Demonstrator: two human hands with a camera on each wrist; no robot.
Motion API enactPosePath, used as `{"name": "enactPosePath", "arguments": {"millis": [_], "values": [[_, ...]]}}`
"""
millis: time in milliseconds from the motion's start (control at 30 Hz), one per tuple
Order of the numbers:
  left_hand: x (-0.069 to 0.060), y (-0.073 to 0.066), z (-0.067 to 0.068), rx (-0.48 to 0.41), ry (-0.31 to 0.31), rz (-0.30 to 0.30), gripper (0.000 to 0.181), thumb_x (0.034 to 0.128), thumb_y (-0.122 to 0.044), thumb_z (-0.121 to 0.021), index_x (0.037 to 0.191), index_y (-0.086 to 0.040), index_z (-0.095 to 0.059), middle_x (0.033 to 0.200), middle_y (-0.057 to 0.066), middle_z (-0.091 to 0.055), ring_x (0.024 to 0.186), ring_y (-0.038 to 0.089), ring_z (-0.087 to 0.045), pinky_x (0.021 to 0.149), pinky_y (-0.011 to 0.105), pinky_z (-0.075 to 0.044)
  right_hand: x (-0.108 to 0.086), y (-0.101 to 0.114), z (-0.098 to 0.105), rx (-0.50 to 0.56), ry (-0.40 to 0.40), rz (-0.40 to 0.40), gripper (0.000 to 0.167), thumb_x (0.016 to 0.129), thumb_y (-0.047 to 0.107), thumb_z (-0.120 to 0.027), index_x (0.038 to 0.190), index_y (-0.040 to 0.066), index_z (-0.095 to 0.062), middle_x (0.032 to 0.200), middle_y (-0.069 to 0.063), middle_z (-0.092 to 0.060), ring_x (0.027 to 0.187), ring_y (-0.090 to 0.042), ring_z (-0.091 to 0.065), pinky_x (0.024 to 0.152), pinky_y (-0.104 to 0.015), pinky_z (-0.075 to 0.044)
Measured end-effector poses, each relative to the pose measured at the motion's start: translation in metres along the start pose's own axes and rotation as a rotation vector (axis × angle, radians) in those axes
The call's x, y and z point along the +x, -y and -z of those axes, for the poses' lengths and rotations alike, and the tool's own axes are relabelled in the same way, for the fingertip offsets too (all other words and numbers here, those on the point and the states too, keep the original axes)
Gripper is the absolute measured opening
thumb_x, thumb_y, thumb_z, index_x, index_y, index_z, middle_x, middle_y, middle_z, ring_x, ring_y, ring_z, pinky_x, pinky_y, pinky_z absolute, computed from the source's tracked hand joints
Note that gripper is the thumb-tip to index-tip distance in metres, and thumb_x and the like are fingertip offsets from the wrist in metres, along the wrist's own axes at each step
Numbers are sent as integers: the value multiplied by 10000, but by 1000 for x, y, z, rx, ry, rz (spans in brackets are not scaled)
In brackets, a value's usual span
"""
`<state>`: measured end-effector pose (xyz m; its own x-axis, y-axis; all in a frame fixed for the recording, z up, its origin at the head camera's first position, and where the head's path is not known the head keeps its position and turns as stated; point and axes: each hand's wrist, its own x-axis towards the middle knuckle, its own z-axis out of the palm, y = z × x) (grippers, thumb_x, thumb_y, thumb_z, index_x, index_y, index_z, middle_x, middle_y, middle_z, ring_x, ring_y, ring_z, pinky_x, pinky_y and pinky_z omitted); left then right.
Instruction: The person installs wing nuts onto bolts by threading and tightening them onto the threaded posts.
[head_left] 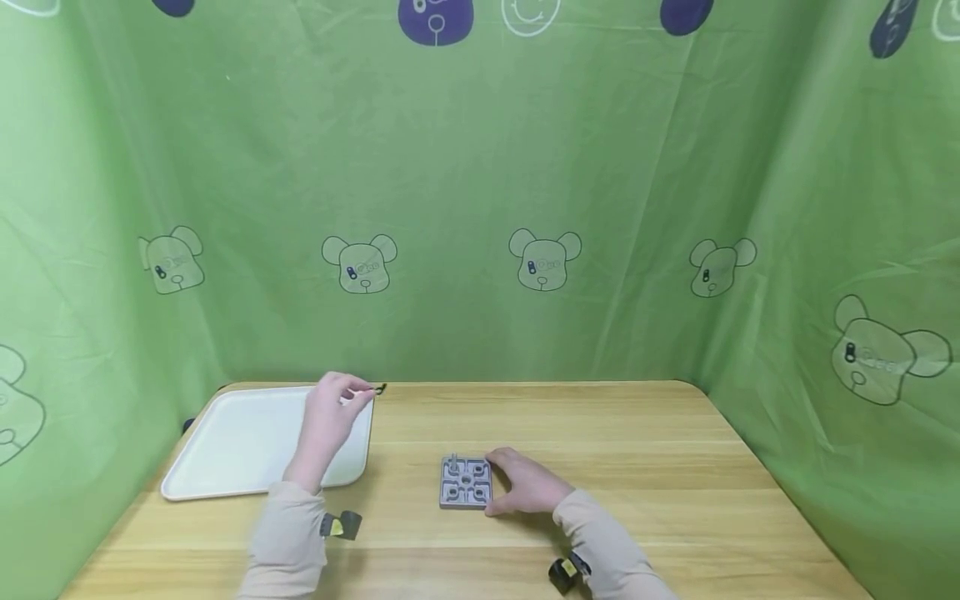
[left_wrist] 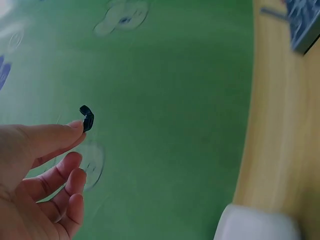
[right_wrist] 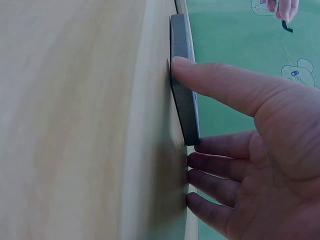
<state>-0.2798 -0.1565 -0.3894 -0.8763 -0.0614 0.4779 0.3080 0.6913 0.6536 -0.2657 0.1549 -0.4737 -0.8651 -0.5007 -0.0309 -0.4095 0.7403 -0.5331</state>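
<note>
My left hand (head_left: 333,417) is raised over the right side of the white tray. Its thumb and index finger pinch a small black bent piece (left_wrist: 88,120), while the other fingers curl loosely below. On the table lies a grey square plate (head_left: 466,494) with raised ribs and several round holes; a short peg (head_left: 453,461) stands upright near its far left corner. My right hand (head_left: 528,483) holds this plate at its right side. In the right wrist view, the thumb presses on the plate's side face (right_wrist: 181,45) and the index fingertip touches near a corner.
A white rectangular tray (head_left: 240,446) lies at the left of the wooden table (head_left: 637,442). Green curtains (head_left: 465,167) with bear drawings hang behind and along both sides. Each wrist wears a dark strap-on device.
</note>
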Motion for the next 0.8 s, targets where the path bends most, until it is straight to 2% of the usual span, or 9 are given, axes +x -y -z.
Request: {"name": "enactPosePath", "arguments": {"millis": [200, 400, 667, 800], "values": [[-7, -13, -31, -20, 63, -77, 95, 844, -153, -731, 903, -78, -726, 947, 98, -654, 855, 248, -620, 773, 402, -514, -1, 0, 0, 10, -1, -8, 928, 673, 309, -848, 1405, -60, -413, 1446, -244, -450, 1306, -422, -469, 1094, -579, -353], [-14, -16, -58, -22, 135, -125, 72, 818, -145, -751, 867, -101, -722, 920, 62, -668, 822, 208, -619, 756, 360, -519, 1, -2, -2, 3, -1, -12, 930, 671, 313, -851, 1408, -48, -414, 1451, -240, -446, 1310, -420, -467, 1095, -576, -356], [-23, -18, -80, -15, 249, -146, 47, 823, -153, -742, 839, -120, -713, 946, 58, -661, 816, 181, -594, 737, 324, -493, 1, -3, -2, 1, 2, -11, 929, 673, 322, -850, 1407, -50, -417, 1449, -248, -445, 1309, -424, -466, 1092, -579, -357], [-26, -18, -88, -22, 295, -121, 43, 828, -163, -738, 829, -132, -707, 932, 42, -646, 828, 167, -580, 745, 315, -486, 1, -4, -2, -6, 3, -3, 927, 675, 327, -847, 1403, -52, -418, 1435, -239, -462, 1295, -413, -482, 1086, -573, -369]]}}
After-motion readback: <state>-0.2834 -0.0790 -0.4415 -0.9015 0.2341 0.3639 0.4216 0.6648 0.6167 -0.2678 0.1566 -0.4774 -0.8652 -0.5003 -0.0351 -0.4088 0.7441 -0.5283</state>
